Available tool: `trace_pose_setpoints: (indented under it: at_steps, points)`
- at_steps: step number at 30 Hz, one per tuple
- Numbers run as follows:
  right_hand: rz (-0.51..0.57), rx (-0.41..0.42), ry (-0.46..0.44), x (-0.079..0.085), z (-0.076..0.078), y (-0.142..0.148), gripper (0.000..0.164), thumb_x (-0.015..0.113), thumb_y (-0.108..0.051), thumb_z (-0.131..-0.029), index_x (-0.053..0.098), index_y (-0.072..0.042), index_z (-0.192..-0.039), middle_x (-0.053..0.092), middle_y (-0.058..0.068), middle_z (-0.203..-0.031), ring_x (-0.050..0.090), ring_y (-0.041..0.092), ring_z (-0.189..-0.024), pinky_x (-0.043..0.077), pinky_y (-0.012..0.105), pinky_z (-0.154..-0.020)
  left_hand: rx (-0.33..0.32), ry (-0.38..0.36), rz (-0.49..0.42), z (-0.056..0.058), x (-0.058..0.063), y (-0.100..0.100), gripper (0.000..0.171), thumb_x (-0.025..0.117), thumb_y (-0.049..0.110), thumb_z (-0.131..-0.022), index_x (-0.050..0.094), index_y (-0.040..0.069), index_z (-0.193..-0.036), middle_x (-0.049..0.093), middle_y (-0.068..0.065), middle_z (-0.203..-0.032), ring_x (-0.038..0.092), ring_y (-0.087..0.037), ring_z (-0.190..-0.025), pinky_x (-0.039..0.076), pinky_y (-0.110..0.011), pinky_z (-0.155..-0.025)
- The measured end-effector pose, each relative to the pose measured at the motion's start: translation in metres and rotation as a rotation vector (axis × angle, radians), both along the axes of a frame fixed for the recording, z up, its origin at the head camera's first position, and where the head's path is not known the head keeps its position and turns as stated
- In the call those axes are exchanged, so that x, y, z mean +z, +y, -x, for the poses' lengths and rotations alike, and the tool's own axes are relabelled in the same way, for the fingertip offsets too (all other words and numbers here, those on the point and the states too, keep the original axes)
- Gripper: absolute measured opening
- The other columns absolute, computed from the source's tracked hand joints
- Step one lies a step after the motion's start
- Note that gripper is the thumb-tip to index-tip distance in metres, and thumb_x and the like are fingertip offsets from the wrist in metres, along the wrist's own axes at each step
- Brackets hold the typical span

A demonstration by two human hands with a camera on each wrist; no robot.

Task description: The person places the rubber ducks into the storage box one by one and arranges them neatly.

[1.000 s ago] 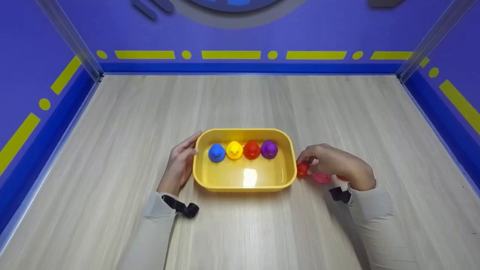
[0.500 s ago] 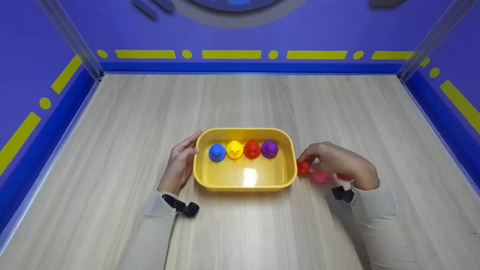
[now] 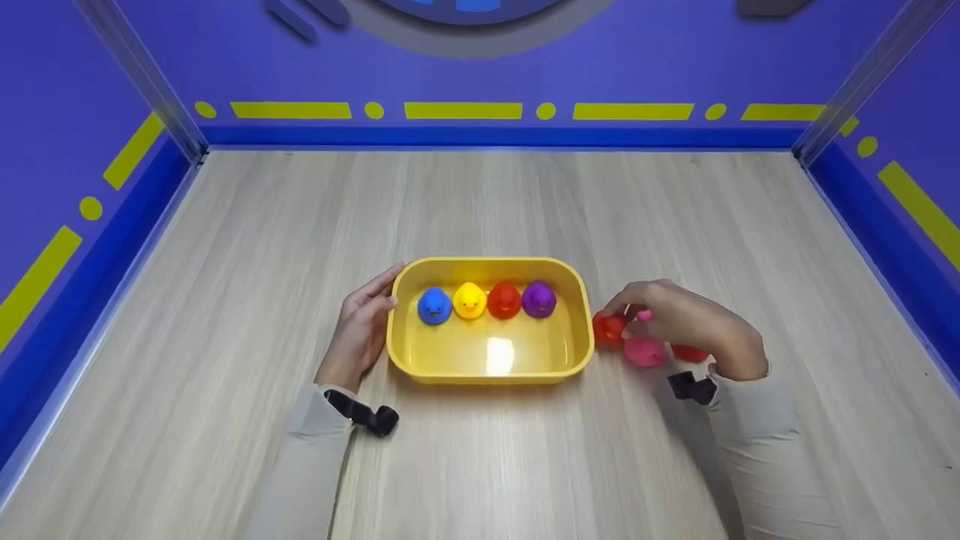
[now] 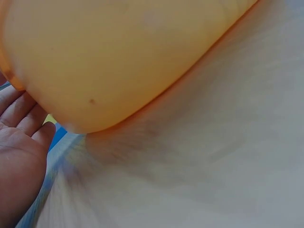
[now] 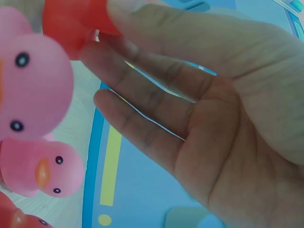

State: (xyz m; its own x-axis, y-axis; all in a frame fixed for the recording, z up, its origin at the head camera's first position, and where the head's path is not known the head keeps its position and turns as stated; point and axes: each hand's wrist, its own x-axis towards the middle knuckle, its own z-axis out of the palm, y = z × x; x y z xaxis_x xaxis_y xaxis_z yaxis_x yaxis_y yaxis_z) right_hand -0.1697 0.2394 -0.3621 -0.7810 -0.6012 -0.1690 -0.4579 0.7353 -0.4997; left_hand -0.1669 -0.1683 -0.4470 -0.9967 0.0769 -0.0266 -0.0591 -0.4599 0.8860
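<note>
My left hand (image 3: 360, 326) holds the left end of a yellow plastic bin (image 3: 491, 377), thumb on the rim and fingers along the outer wall. Inside, a blue (image 3: 434, 306), a yellow (image 3: 469, 301), a red (image 3: 504, 300) and a purple rubber duck (image 3: 538, 299) form a row. Just right of the bin, my right hand (image 3: 679, 319) pinches another red rubber duck (image 3: 609, 328) between thumb and fingers; the right wrist view shows this red duck (image 5: 71, 26) partly cut off. A pink duck (image 3: 643, 352) lies below that hand.
Another red duck (image 3: 690, 352) sits near the right wrist, partly covered. Two pink ducks, one nearer (image 5: 40, 90) and one farther (image 5: 52, 168), show in the right wrist view. Blue panels (image 3: 480, 82) wall the wooden table (image 3: 480, 202) at the back and sides.
The right hand has shifted slightly right, and the red duck in it has moved a little toward the back. More of the pink ducks shows now. The left hand and bin stay put.
</note>
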Motion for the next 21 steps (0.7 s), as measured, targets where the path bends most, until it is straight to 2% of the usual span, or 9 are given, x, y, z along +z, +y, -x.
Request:
trace_pose_setpoints:
  at_steps: [7, 15, 21]
  points:
    - [-0.001, -0.052, -0.02, 0.0022, 0.0007, 0.0003, 0.039, 0.064, 0.01, -0.079, 0.072, -0.01, -0.112, 0.071, 0.006, -0.105, 0.063, 0.025, -0.102, 0.055, 0.047, -0.09, 0.003, -0.007, -0.005, -0.0006, -0.0011, -0.0006, 0.057, 0.042, -0.01, -0.085, 0.037, -0.008, -0.143, 0.035, -0.018, -0.153, 0.032, -0.021, -0.143, 0.035, -0.029, -0.112]
    - [-0.017, -0.062, -0.022, 0.0064, -0.0003, 0.002, 0.038, 0.065, 0.007, -0.082, 0.072, -0.012, -0.114, 0.07, 0.006, -0.108, 0.063, 0.026, -0.104, 0.055, 0.048, -0.091, 0.012, 0.011, -0.001, -0.0002, -0.0021, -0.0003, 0.057, 0.041, -0.011, -0.085, 0.036, -0.011, -0.142, 0.034, -0.021, -0.153, 0.032, -0.023, -0.142, 0.04, -0.025, -0.108]
    - [-0.012, -0.073, -0.02, 0.0086, -0.0017, 0.0025, 0.037, 0.065, 0.008, -0.082, 0.072, -0.011, -0.114, 0.07, 0.007, -0.108, 0.063, 0.027, -0.105, 0.055, 0.048, -0.091, 0.017, 0.005, 0.002, 0.0, -0.0016, -0.0001, 0.057, 0.041, -0.011, -0.085, 0.036, -0.011, -0.142, 0.035, -0.02, -0.152, 0.033, -0.023, -0.142, 0.039, -0.027, -0.11]
